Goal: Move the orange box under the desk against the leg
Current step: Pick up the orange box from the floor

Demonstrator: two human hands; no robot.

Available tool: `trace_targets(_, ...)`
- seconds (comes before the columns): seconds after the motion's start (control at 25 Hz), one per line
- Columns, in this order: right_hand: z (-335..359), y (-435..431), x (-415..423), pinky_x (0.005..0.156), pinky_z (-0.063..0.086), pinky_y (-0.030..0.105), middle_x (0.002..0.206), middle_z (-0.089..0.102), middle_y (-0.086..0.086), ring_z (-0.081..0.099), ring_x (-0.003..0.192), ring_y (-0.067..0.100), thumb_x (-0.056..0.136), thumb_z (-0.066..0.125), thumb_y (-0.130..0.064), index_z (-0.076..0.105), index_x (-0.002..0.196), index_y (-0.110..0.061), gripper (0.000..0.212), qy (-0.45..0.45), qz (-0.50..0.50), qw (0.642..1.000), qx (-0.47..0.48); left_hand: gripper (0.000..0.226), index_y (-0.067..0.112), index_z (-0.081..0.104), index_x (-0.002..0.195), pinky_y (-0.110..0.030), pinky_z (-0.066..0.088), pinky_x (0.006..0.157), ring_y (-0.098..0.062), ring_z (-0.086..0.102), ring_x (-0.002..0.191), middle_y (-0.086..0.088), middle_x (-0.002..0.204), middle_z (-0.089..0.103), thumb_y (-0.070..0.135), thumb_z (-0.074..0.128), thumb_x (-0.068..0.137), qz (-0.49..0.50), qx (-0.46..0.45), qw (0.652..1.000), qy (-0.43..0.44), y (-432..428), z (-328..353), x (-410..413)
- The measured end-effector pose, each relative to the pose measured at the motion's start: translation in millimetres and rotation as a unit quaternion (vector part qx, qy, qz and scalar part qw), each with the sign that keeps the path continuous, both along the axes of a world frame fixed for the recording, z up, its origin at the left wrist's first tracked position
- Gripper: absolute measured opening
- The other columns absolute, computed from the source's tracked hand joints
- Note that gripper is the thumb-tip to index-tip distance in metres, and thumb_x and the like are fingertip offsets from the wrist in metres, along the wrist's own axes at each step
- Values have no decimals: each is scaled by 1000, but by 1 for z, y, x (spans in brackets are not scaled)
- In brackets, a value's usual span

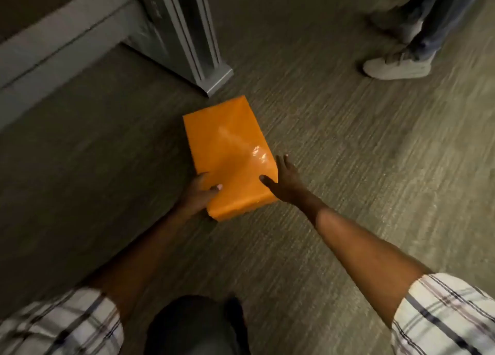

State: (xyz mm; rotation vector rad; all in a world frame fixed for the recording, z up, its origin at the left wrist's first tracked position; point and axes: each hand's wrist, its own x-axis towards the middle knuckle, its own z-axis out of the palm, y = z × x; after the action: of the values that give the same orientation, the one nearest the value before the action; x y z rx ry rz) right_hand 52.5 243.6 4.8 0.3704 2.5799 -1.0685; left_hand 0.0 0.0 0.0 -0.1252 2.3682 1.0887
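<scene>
A flat orange box (pixel 227 151) wrapped in shiny film lies on the carpet, its far corner close to the foot of the grey desk leg (pixel 198 41). My left hand (pixel 199 196) grips the box's near left corner, thumb on top. My right hand (pixel 285 181) rests against the box's near right edge, fingers spread, thumb on the top face. The box sits just outside the shadowed space under the desk, to the left of the leg.
Another person's legs and white shoes (pixel 396 65) stand at the upper right on the carpet. A grey desk panel (pixel 61 38) runs along the upper left. My dark knee (pixel 192 325) is at the bottom centre.
</scene>
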Motion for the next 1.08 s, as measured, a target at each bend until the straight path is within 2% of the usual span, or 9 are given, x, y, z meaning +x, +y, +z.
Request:
trace_targets(0.12,-44,11,-17,126,20,48,167,15,20,17,155,35,95,61,-46,12,159,-3,92,-20,-52,996,-64,97,17,16,156,-48,35,115,-34,33,144,-16,161,27,20,79,82,101,21,995,13,-7,-45,-4)
trace_targets(0.24,-73,13,-23,116,39,52,152,47,19,46,140,36,94,61,-48,37,152,-8,74,13,-87,988,-123,112,22,9,157,-52,35,115,-32,30,146,-13,163,23,9,84,75,123,85,987,55,-12,-76,-3)
trace_targets(0.32,-87,12,-21,108,47,54,141,59,14,57,129,33,93,64,-46,49,143,-13,62,47,-92,981,-163,116,23,8,157,-54,34,115,-32,30,146,-12,163,23,10,86,73,130,85,985,79,-18,-87,2)
trace_targets(0.44,-105,11,-16,104,51,58,136,62,16,62,123,35,93,69,-29,48,143,-13,57,29,-86,958,-271,109,25,11,157,-50,39,111,-32,36,143,-9,161,29,18,84,76,180,126,976,15,-25,-97,13)
trace_targets(0.56,-111,5,-10,101,53,60,127,68,19,66,117,38,91,71,-20,55,136,-8,49,27,-102,950,-295,91,33,20,153,-48,45,97,-32,46,134,-5,154,42,14,76,84,179,206,960,-60,-30,-97,28)
trace_targets(0.72,-108,-9,-16,96,57,56,120,72,19,69,111,39,86,77,-20,65,127,-6,44,25,-111,953,-280,97,33,16,155,-57,38,110,-30,41,140,-3,157,39,6,75,82,186,248,948,-75,-64,-96,31)
trace_targets(0.84,-97,-37,-25,87,59,45,122,72,17,69,110,37,85,78,-22,65,128,-8,47,17,-75,957,-280,100,31,15,156,-62,37,112,-29,41,141,-1,159,37,2,74,81,206,271,937,-74,-104,-93,42)
trace_targets(0.96,-86,-82,-28,99,54,53,127,70,13,67,114,33,85,78,-23,63,133,-13,51,1,-32,961,-276,97,32,17,156,-56,45,105,-27,48,135,3,158,39,-2,71,83,233,285,929,-45,-150,-86,70)
trace_targets(1.08,-81,-130,-26,104,51,54,131,68,11,65,119,31,86,76,-21,61,136,-15,52,-23,29,957,-286,95,30,17,155,-47,54,90,-24,57,123,3,155,41,-6,68,83,265,302,916,-20,-202,-80,104)
